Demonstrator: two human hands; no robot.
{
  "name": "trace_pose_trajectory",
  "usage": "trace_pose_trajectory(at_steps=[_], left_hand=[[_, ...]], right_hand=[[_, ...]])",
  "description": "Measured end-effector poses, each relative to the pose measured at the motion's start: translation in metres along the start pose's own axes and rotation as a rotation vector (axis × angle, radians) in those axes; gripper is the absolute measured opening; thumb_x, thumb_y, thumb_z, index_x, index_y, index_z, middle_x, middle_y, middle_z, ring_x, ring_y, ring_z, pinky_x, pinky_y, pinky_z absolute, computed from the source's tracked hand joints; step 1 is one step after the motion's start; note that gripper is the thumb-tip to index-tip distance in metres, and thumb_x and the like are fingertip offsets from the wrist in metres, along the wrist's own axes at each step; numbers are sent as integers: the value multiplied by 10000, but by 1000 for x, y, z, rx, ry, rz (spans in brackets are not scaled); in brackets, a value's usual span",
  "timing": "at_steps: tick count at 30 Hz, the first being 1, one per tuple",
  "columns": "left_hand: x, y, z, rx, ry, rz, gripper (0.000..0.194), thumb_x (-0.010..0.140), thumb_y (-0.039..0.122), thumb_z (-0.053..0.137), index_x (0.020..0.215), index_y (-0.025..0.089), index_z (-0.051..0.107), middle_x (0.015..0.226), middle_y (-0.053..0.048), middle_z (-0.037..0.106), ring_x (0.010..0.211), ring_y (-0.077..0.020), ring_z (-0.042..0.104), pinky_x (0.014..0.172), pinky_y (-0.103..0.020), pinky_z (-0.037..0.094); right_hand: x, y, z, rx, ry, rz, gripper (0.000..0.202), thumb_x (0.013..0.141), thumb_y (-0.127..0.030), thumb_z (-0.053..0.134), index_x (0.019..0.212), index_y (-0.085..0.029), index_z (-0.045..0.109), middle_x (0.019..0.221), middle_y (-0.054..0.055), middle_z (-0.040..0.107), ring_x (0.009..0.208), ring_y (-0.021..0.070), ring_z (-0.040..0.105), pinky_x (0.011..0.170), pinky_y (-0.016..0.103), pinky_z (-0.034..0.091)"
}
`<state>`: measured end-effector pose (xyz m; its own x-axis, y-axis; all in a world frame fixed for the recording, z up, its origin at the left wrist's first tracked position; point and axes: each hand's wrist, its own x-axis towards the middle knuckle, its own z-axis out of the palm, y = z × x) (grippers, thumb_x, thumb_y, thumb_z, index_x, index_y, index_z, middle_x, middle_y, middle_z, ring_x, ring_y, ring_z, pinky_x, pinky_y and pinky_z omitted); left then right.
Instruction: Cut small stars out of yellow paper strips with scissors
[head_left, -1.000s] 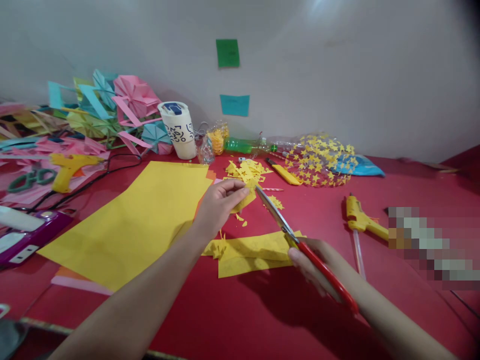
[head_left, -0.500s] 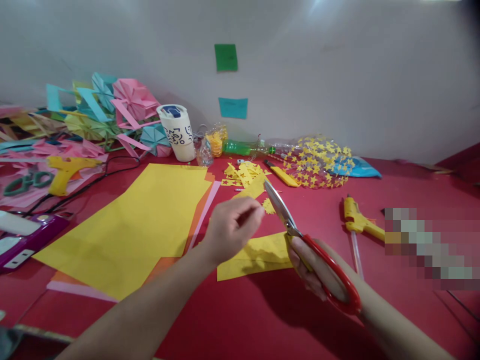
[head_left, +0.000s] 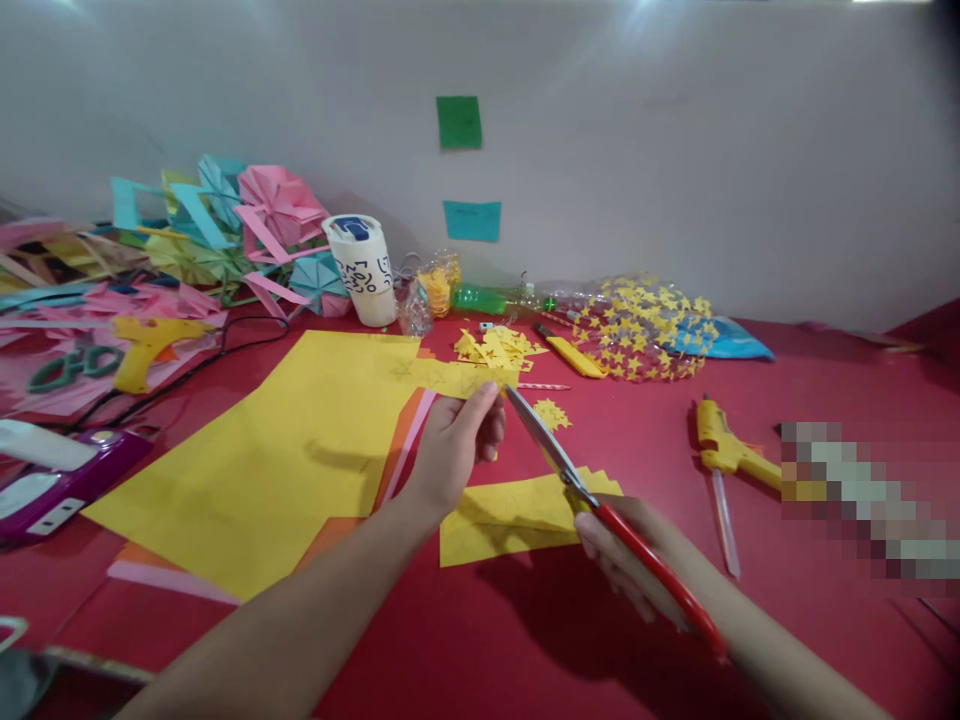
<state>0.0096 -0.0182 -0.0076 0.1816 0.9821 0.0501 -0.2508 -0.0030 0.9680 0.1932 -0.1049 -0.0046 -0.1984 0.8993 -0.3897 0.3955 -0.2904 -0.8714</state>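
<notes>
At the far left of your red desk (head_left: 420,660) sits a purple power strip (head_left: 101,462), with a yellow glue gun (head_left: 135,355) beyond it near folded paper flowers (head_left: 277,205). Next comes a large yellow sheet (head_left: 300,450) over orange and pink ones. Behind it, your white tumbler (head_left: 364,280) carries dark, letter-like marks that you can't make out here. Your left hand (head_left: 454,450) pinches the right end of a yellow strip (head_left: 442,377) between thumb and fingers; stars are drawn along it, and its left part overlaps the large sheet. On the wall, the green note (head_left: 459,122) and teal note (head_left: 472,221) show no legible words. Small cut stars (head_left: 552,413) lie just right of your left hand. Your right hand (head_left: 654,525) grips red-handled scissors (head_left: 645,548), their tips at the strip's right end. Farther right lies a second glue gun (head_left: 716,440), its handle end blurred.
</notes>
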Motion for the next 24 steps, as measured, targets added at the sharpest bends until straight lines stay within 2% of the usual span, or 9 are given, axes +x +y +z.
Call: trace_pose_trajectory(at_steps=[6,10,16,20,24], left_hand=[[2,4,-2,2,44,-7,279,832,370,571,677,150,643,525,27,506,436,-46,425,407,-166,326],[4,3,-5,9,44,-6,260,813,363,601,681,150,669,518,27,500,430,-42,406,394,-162,321],[3,4,-6,-18,71,-43,244,792,361,630,655,160,659,506,30,503,445,-47,421,397,-157,327],[3,4,-5,-54,54,-42,230,790,323,623,634,155,648,500,27,501,447,-48,432,389,-155,311],[3,3,-5,-100,15,-47,223,794,290,606,625,149,643,502,26,508,433,-43,429,380,-151,303]], right_hand=[[4,8,-3,-72,16,-94,545,803,-707,464,608,-204,388,524,-73,302,430,66,320,385,180,227],[6,12,-4,-105,14,-93,527,817,-683,473,605,-208,390,509,-67,323,430,77,316,395,198,218],[5,9,-6,-135,23,-172,508,807,-657,528,599,-201,446,498,-58,357,454,92,368,426,213,272],[3,6,-8,-68,-43,-159,536,819,-701,461,645,-195,488,466,-57,397,406,85,410,383,197,284],[-1,13,-5,14,-83,-87,559,805,-735,439,690,-191,497,425,-65,445,287,56,355,312,188,238]])
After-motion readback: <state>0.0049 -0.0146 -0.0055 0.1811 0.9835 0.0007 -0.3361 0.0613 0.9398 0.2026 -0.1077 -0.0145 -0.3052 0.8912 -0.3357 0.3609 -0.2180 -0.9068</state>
